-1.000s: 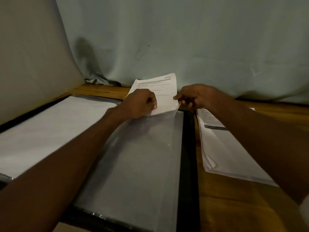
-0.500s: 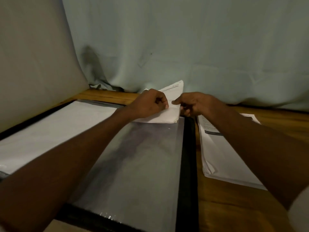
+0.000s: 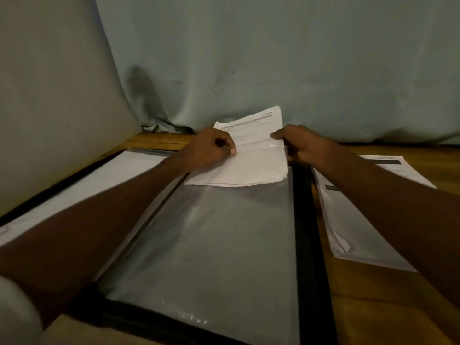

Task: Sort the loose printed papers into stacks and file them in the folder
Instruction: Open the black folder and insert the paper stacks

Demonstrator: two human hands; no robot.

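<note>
- Left hand [image 3: 211, 148] grips the printed papers [image 3: 251, 155] at frame centre.
- Right hand [image 3: 302, 144] pinches the clear sleeve [image 3: 224, 240] of the open folder [image 3: 305, 232].

A white printed paper bundle [image 3: 251, 155] sits partly inside the top of the open black folder's [image 3: 302, 220] clear sleeve [image 3: 211, 245], another paper stack [image 3: 358, 220] lying just right.

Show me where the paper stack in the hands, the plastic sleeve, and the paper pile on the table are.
paper stack [image 3: 251, 160], head view, lower half.
plastic sleeve [image 3: 219, 240], head view, middle.
paper pile [image 3: 358, 235], head view, bare middle.
</note>
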